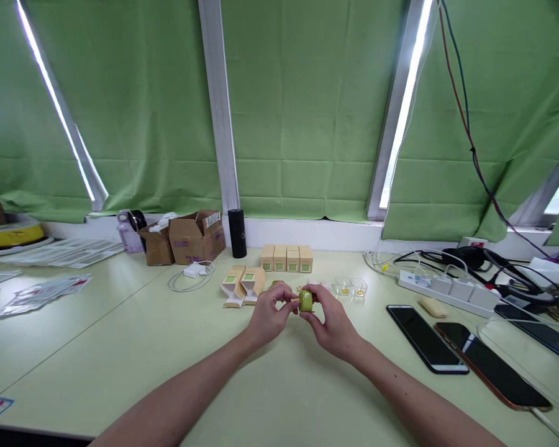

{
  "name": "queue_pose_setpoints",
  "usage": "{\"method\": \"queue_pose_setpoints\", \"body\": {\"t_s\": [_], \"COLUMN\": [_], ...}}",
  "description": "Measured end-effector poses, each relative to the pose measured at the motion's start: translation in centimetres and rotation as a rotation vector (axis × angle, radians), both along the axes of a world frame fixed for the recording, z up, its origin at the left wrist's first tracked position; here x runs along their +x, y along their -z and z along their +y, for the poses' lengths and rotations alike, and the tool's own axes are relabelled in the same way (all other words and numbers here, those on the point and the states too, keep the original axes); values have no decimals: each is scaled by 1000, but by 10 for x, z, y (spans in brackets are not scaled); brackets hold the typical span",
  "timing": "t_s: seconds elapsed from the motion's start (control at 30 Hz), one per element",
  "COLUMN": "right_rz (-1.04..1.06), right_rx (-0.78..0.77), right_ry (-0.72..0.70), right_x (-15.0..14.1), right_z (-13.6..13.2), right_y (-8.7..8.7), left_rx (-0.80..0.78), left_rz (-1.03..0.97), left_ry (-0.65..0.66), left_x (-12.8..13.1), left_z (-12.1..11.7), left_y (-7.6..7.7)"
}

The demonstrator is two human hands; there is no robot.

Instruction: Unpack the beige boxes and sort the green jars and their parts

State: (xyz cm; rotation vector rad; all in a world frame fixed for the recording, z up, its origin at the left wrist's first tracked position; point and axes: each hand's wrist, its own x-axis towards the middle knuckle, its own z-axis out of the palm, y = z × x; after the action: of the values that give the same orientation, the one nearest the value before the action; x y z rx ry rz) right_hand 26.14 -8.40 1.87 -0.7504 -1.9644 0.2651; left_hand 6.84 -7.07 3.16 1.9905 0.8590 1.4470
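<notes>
In the middle of the table, my right hand point(333, 323) grips a small shiny green rounded piece point(306, 302) between thumb and fingers. My left hand point(271, 315) is closed in a pinch at its left side, on a thin tan piece point(295, 300) that touches or enters the green one; which of these I cannot tell. Behind my left hand lie two unfolded kraft cartons point(233, 285) with green labels. Small clear cups point(343, 286) with gold-coloured bits inside stand beyond my right hand. Some small items just behind my fingers are partly hidden.
Several closed kraft boxes point(286, 258) stand in a row at the back. To the left are a black cylinder point(237, 233), an open cardboard box point(195, 237) and a charger with cable point(195, 270). Phones point(427, 338) and a power strip point(447, 290) occupy the right side.
</notes>
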Motion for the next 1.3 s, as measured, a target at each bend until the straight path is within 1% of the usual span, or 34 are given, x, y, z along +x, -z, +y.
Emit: {"method": "queue_pose_setpoints", "body": {"t_s": [0.17,0.27,0.43,0.57,0.7,0.8,0.9,0.97,1.03,1.13,1.3], "right_rz": [7,82,261,290,258,148,26,-14,-13,39,99], "right_rx": [-17,-84,-259,-290,-262,-170,-89,-68,-55,-49,-38], "right_ry": [-16,-38,-97,-90,-66,-35,-44,-55,-43,-5,5], "right_x": [0,-2,-6,-5,-3,-1,0,-1,-1,-1,-2], "right_z": [-1,-2,-3,-1,1,0,-2,-3,-3,-2,-1], "right_y": [-1,-4,-7,-6,-6,-7,-6,-6,-5,-5,-5], "left_rx": [-79,-119,-44,-3,10,12,-37,-72,-85,-113,-272], "left_rz": [-58,-81,-7,46,47,62,78,90,84,20,-178], "left_ry": [45,38,-70,-123,-71,-39,31,73,78,88,177], "left_x": [1,3,1,-4,-7,-5,-2,-1,0,-1,0], "left_z": [2,1,-2,-1,1,1,1,1,3,8,13], "left_y": [0,-1,-4,-5,-3,-2,-1,-1,0,3,8]}}
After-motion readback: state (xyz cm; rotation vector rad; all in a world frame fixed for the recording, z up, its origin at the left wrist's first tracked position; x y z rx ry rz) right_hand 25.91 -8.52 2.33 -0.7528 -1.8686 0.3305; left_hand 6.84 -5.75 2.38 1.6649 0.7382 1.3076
